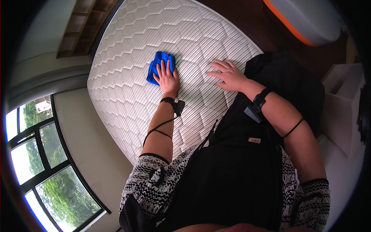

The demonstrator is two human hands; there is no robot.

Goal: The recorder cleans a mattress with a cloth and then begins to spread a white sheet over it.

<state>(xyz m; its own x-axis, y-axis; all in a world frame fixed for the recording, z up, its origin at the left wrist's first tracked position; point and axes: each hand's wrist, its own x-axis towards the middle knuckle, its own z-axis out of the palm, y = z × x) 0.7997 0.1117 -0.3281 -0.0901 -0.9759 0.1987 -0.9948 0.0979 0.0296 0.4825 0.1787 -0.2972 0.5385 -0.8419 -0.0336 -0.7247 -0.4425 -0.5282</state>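
Under the spread fingers of my left hand lies a folded blue cloth, which the hand holds pressed against the mattress. The mattress has a pale quilted cover with thin grey stripes. My right hand rests on the same cover, to the right of the cloth, with its fingers apart and no object in it. Each wrist wears a black strap with a small device on it, and thin dark cords run around the forearms.
Left of the mattress are a wall and a black-framed window. A wooden shelf unit stands at the upper left. At the upper right is a grey object with an orange edge on the dark floor. A white open-topped container sits at the right.
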